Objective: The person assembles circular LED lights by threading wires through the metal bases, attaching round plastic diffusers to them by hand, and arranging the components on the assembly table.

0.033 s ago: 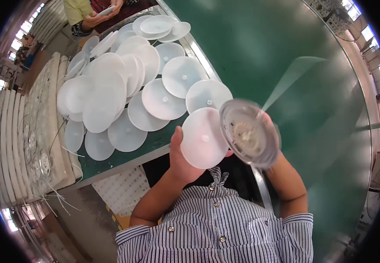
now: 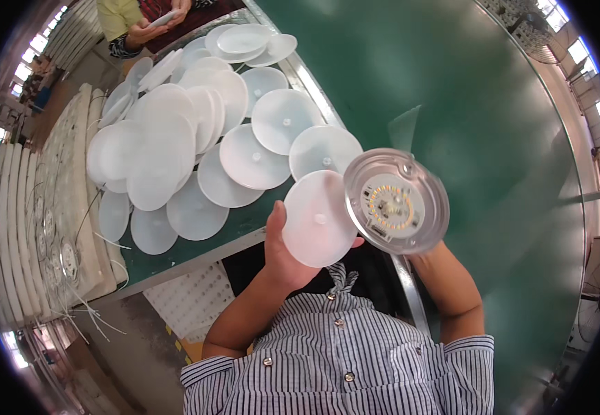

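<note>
My left hand [image 2: 284, 252] is closed on the edge of a round white lampshade disc [image 2: 317, 221], thumb raised along its left side. The disc has a small knob at its centre. In front of my right hand [image 2: 433, 257] is a round clear-rimmed LED lamp base [image 2: 400, 200], tilted to show a ring of small yellow LEDs. The fingers of that hand are hidden behind the lamp base, which they hold. Its left rim overlaps or touches the disc's edge; I cannot tell which. A see-through strip [image 2: 404, 128] shows just above the lamp base.
Many similar white discs [image 2: 255, 155] lie heaped on the green table [image 2: 493, 180], left of my hands. A metal edge strip [image 2: 314, 86] crosses the tabletop. White panels with wires [image 2: 72, 207] stand at far left. Across the table, another person's hands [image 2: 155, 28] hold something flat.
The lamp base was blurred by motion and is now sharp, slightly higher and turned more toward me. The see-through strip looks shorter and sits further left. My left hand has barely moved.
</note>
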The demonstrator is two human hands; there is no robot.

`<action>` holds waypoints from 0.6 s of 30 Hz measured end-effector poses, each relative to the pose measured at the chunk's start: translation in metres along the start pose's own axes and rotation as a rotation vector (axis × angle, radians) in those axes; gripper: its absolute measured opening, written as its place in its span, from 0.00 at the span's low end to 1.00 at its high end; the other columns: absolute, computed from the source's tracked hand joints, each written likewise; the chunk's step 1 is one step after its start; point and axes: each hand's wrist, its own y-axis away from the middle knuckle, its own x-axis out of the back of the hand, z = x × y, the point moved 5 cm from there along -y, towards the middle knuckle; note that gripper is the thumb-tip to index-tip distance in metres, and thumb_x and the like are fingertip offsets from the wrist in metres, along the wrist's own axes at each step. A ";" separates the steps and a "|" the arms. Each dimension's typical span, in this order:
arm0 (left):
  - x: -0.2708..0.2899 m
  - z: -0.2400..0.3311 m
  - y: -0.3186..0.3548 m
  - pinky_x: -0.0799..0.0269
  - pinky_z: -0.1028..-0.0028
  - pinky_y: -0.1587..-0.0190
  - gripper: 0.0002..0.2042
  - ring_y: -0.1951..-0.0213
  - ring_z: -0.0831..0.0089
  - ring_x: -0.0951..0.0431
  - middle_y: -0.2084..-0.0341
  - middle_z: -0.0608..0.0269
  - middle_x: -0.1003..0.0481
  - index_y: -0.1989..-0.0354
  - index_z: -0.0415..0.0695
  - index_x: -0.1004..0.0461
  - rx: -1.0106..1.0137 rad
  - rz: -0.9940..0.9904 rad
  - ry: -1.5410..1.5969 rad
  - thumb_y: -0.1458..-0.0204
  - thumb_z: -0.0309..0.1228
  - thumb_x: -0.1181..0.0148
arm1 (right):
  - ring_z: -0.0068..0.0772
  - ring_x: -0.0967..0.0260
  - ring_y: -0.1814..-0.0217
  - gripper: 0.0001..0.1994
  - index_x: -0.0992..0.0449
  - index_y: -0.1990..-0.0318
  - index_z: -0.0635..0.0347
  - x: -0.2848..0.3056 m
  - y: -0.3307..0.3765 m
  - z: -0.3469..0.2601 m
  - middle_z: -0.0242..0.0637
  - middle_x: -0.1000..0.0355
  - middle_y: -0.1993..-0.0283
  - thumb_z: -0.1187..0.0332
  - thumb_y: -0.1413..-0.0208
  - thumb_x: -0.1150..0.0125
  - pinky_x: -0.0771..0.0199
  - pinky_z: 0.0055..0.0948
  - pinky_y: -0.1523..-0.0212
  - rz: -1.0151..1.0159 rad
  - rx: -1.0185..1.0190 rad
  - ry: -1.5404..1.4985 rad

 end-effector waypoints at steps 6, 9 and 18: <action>0.003 0.003 0.003 0.47 0.53 0.45 0.38 0.43 0.59 0.45 0.44 0.55 0.46 0.41 0.41 0.53 -0.002 0.007 -0.173 0.53 0.59 0.62 | 0.38 0.35 0.50 0.23 0.38 0.48 0.62 0.017 0.003 0.012 0.44 0.37 0.49 0.54 0.45 0.60 0.30 0.36 0.51 -0.121 0.026 -0.191; 0.003 -0.001 0.001 0.47 0.54 0.45 0.38 0.43 0.60 0.44 0.44 0.55 0.46 0.41 0.41 0.52 0.009 0.002 -0.123 0.53 0.59 0.63 | 0.39 0.33 0.53 0.22 0.37 0.49 0.62 0.023 0.006 0.011 0.45 0.36 0.50 0.56 0.45 0.58 0.27 0.37 0.56 -0.075 0.039 -0.176; 0.003 -0.007 0.001 0.47 0.65 0.43 0.38 0.45 0.62 0.42 0.47 0.51 0.43 0.42 0.38 0.54 0.011 -0.060 -0.084 0.52 0.56 0.60 | 0.28 0.39 0.84 0.06 0.30 0.76 0.61 -0.039 0.010 -0.004 0.33 0.36 0.81 0.74 0.60 0.38 0.41 0.24 0.82 -0.258 0.492 1.729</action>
